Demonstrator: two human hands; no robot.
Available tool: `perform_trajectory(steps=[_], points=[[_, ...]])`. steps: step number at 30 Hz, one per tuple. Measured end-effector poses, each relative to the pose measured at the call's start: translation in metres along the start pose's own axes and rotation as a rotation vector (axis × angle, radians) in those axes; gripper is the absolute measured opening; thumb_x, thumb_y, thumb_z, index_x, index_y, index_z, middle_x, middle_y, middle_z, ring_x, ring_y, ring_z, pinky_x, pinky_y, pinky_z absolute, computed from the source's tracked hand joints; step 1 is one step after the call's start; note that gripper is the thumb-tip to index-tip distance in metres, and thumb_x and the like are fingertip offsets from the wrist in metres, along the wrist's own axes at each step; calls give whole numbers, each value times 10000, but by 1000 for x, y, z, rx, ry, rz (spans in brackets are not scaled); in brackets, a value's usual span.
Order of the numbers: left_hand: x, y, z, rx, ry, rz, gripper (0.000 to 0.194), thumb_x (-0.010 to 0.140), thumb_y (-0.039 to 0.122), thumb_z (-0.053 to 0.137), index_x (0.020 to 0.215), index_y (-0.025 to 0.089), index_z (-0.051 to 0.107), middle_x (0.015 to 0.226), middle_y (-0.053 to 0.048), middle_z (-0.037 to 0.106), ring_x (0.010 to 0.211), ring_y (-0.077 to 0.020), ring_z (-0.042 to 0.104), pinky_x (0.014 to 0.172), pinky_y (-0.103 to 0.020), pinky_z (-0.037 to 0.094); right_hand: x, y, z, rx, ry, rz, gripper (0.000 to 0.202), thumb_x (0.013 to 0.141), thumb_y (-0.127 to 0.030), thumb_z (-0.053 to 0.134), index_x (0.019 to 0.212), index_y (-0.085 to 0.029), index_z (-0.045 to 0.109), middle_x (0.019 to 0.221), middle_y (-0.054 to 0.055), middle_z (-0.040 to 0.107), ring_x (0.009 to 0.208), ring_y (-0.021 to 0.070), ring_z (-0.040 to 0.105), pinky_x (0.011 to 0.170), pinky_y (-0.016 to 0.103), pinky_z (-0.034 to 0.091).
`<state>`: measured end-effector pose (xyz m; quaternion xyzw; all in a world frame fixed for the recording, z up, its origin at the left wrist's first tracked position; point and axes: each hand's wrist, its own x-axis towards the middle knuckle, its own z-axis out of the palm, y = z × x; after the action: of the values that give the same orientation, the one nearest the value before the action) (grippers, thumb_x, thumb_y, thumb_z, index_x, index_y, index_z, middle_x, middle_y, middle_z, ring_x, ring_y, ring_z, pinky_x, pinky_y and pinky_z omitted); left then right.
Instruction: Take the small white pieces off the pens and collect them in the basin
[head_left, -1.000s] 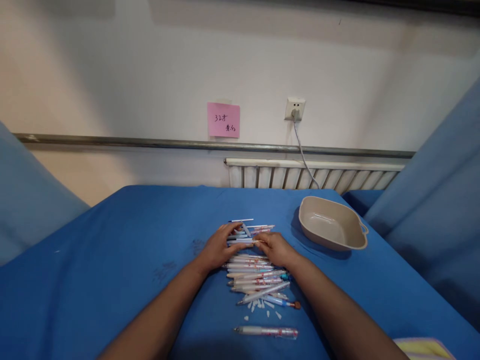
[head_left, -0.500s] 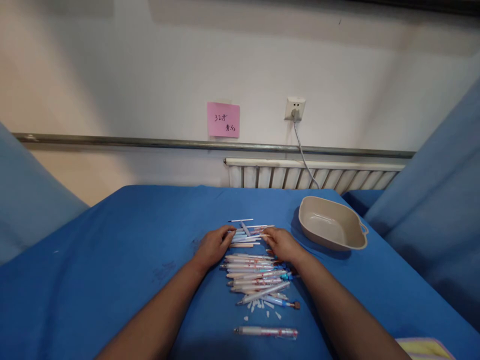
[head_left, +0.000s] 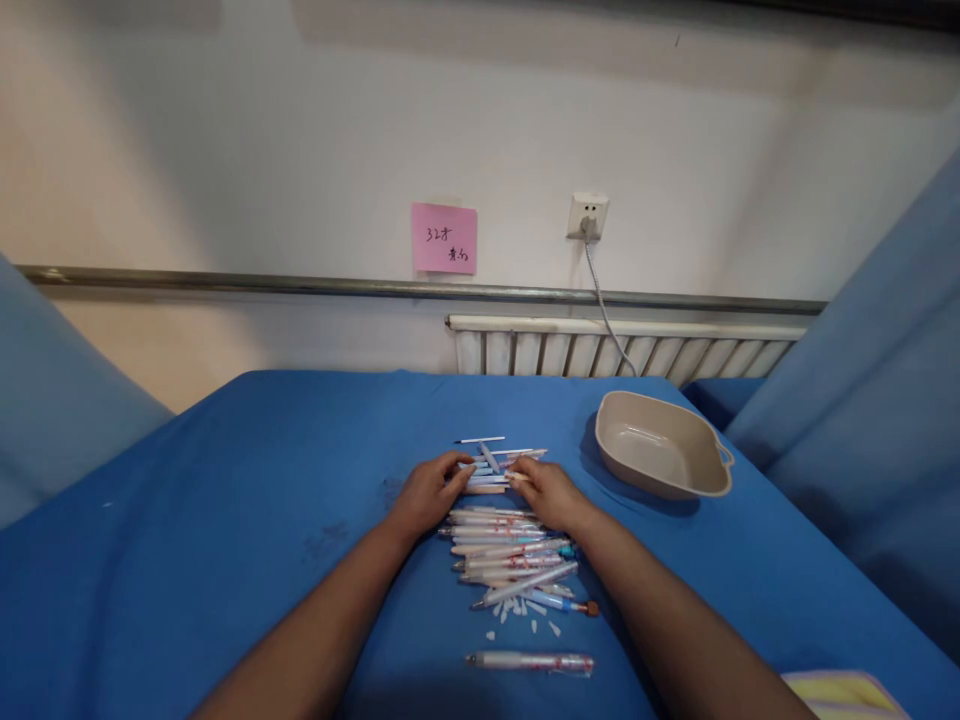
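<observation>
My left hand (head_left: 427, 492) rests at the left ends of a small pile of pen parts (head_left: 487, 481), its thumb and fingers curled in; what lies between the fingertips is hard to make out. Across the pile, my right hand (head_left: 551, 495) pinches a short peach-coloured pen barrel (head_left: 516, 475) between thumb and fingers. White refills (head_left: 481, 440) lie just beyond the pile. Nearer me is a stack of pens (head_left: 495, 535) with clear, red-printed barrels, lying side by side. Small white tips (head_left: 517, 606) are scattered below them, and a single pen (head_left: 531, 662) lies closest.
A beige plastic basin (head_left: 660, 445) stands at the right rear of the blue-covered table (head_left: 262, 520). Behind are a radiator (head_left: 540, 350), a metal rail and a plugged-in cable (head_left: 600, 290). Blue curtains hang on both sides. A yellow cloth (head_left: 840, 695) lies at lower right.
My right hand has moved left over the pile, bringing the peach-coloured pen barrel closer to my left hand. The left hand has hardly moved.
</observation>
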<state>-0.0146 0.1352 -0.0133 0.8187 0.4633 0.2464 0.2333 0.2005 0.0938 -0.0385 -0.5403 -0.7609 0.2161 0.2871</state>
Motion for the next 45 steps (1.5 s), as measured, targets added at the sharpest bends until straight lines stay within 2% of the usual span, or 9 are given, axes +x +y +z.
perform_trajectory(steps=[7, 12, 15, 18, 22, 27, 35, 41, 45], points=[[7, -25, -12, 102, 184, -128, 392, 847, 446, 381, 991, 172, 622, 766, -34, 686, 714, -188, 624, 633, -255, 428, -3, 17, -16, -183, -24, 21, 226, 913, -315, 399, 895, -189, 586, 821, 49, 647, 744, 152, 572, 637, 227, 348], [4, -11, -6, 48, 74, -57, 369, 840, 450, 404, 989, 199, 630, 776, -17, 685, 701, -173, 617, 652, -253, 431, -1, 7, -10, -134, 83, -47, 210, 914, -271, 408, 1025, -194, 568, 1000, 72, 613, 911, 158, 556, 772, 238, 373], [1, -2, 0, -5, 37, -20, 359, 847, 437, 401, 985, 199, 631, 803, -19, 690, 738, -174, 623, 679, -254, 437, -1, -1, -5, -110, -4, -85, 215, 915, -302, 408, 963, -205, 594, 924, 48, 636, 850, 152, 569, 738, 232, 380], [2, -4, 1, 7, 41, -35, 355, 844, 437, 405, 982, 202, 633, 806, -16, 694, 733, -173, 627, 668, -250, 439, -1, 0, -4, -117, -78, -84, 241, 913, -329, 403, 869, -202, 603, 817, 27, 646, 753, 142, 569, 660, 220, 368], [7, -21, -6, 45, 148, -121, 367, 834, 441, 409, 966, 185, 635, 794, -29, 700, 714, -185, 638, 654, -262, 443, -2, 12, -13, -120, -47, -98, 237, 905, -307, 410, 806, -191, 591, 801, 22, 631, 738, 134, 552, 649, 217, 364], [11, -34, -8, 1, 294, -216, 396, 837, 463, 402, 961, 157, 622, 786, -49, 693, 730, -199, 646, 653, -274, 456, -3, 20, -20, -110, -96, -79, 218, 896, -297, 421, 819, -195, 596, 777, 14, 620, 727, 133, 551, 649, 219, 378], [4, -13, 8, 98, 114, -166, 339, 839, 437, 441, 980, 193, 628, 915, -52, 703, 856, -215, 640, 708, -292, 456, -2, 14, -8, -149, -8, -111, 207, 892, -296, 448, 828, -190, 614, 854, 40, 579, 832, 144, 532, 739, 234, 387], [4, -11, 7, 126, 66, -155, 310, 830, 394, 468, 998, 186, 625, 964, -61, 699, 898, -209, 637, 764, -289, 464, -1, 10, -10, -188, 92, -72, 200, 839, -305, 552, 1004, -199, 595, 977, 53, 591, 938, 170, 520, 817, 270, 381], [4, -13, 8, 96, 127, -110, 314, 836, 405, 455, 990, 192, 626, 950, -46, 699, 889, -199, 639, 787, -286, 467, -3, -1, -11, -172, -26, -115, 140, 795, -294, 602, 897, -199, 618, 899, 31, 620, 859, 157, 546, 766, 255, 392]])
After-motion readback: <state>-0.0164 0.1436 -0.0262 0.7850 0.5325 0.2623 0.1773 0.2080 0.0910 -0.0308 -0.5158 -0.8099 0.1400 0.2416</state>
